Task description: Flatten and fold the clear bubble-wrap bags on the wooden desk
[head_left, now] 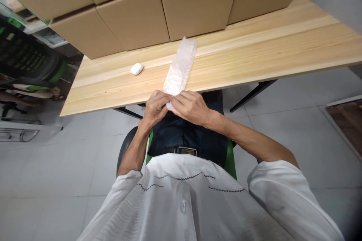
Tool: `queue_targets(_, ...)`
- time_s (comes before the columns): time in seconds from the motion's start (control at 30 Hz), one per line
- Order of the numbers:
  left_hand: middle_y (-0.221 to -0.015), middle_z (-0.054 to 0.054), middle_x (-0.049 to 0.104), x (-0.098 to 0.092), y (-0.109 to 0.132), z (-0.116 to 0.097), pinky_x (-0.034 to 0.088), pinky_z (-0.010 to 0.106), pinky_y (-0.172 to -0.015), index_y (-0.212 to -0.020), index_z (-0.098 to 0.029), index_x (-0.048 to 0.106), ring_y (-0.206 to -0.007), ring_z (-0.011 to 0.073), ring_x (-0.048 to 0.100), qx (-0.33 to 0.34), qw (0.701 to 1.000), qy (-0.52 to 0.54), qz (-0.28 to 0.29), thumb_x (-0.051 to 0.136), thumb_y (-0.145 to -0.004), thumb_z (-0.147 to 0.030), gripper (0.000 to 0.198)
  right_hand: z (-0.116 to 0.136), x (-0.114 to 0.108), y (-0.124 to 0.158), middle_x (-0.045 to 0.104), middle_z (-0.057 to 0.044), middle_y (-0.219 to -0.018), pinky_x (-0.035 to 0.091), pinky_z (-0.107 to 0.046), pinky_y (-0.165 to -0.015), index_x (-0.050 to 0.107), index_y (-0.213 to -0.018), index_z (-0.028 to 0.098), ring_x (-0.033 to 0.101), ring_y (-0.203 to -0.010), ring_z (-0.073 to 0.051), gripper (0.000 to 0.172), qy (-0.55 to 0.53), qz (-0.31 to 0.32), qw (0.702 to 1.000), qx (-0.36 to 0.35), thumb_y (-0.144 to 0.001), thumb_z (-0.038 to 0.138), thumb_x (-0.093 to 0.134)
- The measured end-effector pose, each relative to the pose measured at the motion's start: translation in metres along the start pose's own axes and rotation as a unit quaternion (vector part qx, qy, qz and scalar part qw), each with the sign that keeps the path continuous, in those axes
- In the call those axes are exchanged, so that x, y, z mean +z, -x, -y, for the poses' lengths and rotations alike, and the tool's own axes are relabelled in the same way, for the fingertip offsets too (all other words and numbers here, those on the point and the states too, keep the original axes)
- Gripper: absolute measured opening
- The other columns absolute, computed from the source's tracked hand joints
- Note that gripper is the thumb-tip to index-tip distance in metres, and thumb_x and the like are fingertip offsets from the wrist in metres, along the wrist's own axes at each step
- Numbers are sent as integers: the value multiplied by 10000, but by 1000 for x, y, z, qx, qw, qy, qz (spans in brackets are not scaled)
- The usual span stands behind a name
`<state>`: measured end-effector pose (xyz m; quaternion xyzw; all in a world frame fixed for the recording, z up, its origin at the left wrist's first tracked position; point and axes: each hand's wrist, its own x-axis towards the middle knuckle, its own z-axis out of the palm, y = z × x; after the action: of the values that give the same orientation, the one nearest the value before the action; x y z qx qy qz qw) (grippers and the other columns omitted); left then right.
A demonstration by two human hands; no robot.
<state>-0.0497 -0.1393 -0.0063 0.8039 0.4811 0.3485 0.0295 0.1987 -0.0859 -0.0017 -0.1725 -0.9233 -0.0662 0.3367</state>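
A long strip of whitish, translucent wrap, apparently bubble wrap (181, 66), lies over the wooden table from near the boxes to the front edge. Its near end is bunched or folded between my hands. My left hand (155, 107) is closed on that end from the left, fingers bent. From the right, my right hand (190, 107) pinches the same end, its fingertips close to those of the left. Whether anything is inside the folded end is hidden by my fingers. A small white rounded case (137, 69), like an earbud case, rests on the table left of the strip.
Stacked brown cardboard boxes (195, 7) line the back of the wooden table (254, 52). Black table legs (251, 96) stand below. At the far left are a dark and green chair (28, 56) and part of another person (31, 90).
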Motion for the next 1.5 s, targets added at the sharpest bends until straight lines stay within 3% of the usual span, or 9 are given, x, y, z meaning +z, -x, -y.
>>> queue_targets(0.13, -1266, 110, 982, -14, -4, 10, 682, 542, -1076, -1211, -324, 963, -1171, 299, 892, 3, 998, 59, 11, 658, -1272, -710, 496, -23, -9, 13, 912, -206, -1319, 637, -530, -1059, 860, -1449, 147, 802, -1215, -383, 361, -49, -2, 999, 13, -1293, 421, 686)
queue_targets(0.23, -1302, 127, 987, -20, -6, 16, 683, 559, -1115, -1169, -309, 990, -1212, 309, 900, 3, 995, 102, 18, 751, -1232, -710, 472, -44, -8, 17, 801, -271, -1704, 620, -653, -1289, 761, -1672, 144, 745, -1553, -458, 477, -68, 13, 997, 26, -1220, 294, 754)
queue_targets(0.33, -1365, 129, 983, -29, -5, 19, 691, 576, -1156, -1195, -332, 1011, -1263, 317, 901, -2, 989, 141, 30, 818, -1203, -694, 410, -54, 3, 15, 697, -269, -1857, 562, -715, -1409, 699, -1750, 152, 644, -1729, -460, 611, -85, 44, 995, 2, -1148, 192, 794)
queue_targets(0.47, -1395, 150, 975, -45, -2, 22, 714, 585, -1177, -1203, -351, 1034, -1314, 347, 903, -14, 980, 194, 49, 887, -1148, -709, 392, -54, 24, 7, 777, -250, -1748, 565, -693, -1410, 759, -1667, 141, 674, -1686, -421, 499, -78, 34, 996, -4, -1170, 143, 710)
queue_targets(0.6, -1401, 161, 968, -50, -3, 30, 731, 574, -1193, -1174, -353, 1044, -1334, 359, 906, -36, 970, 235, 50, 944, -1105, -699, 367, -58, 39, 0, 884, -192, -1483, 620, -625, -1260, 877, -1409, 199, 754, -1419, -361, 418, -61, 13, 998, 11, -1224, 105, 514)
queue_targets(0.8, -1441, 182, 930, -41, -27, 44, 713, 581, -1238, -1106, -315, 1036, -1379, 355, 880, -66, 965, 248, 58, 942, -1087, -757, 453, -64, 32, 0, 874, -196, -1245, 569, -554, -1090, 886, -1153, 209, 689, -1193, -356, 428, -34, 29, 997, 64, -1218, 108, 476)
queue_targets(1.07, -1383, 133, 887, -33, -63, 64, 681, 576, -1213, -1117, -288, 1004, -1308, 317, 826, -12, 985, 106, 134, 841, -1117, -547, 305, -54, 16, 8, 866, -179, -1255, 482, -491, -969, 870, -1114, 201, 651, -1144, -342, 392, 49, 67, 991, 109, -1211, 57, 518)
queue_targets(1.3, -1455, 152, 909, -39, -62, 77, 689, 607, -1171, -1204, -264, 952, -1357, 350, 821, 60, 988, 14, 142, 708, -1113, -342, 272, -50, 5, -11, 867, -207, -1362, 416, -478, -897, 885, -1191, 170, 620, -1149, -359, 344, 45, 124, 985, 111, -1176, 19, 577)
queue_targets(1.5, -1572, 186, 883, -47, -57, 66, 679, 677, -1239, -1266, -233, 889, -1504, 413, 780, 122, 975, -73, 168, 637, -1130, -302, 295, -55, -4, -21, 882, -174, -1148, 379, -462, -870, 895, -1290, 158, 613, -1088, -346, 363, 70, 160, 981, 84, -1227, 44, 556)
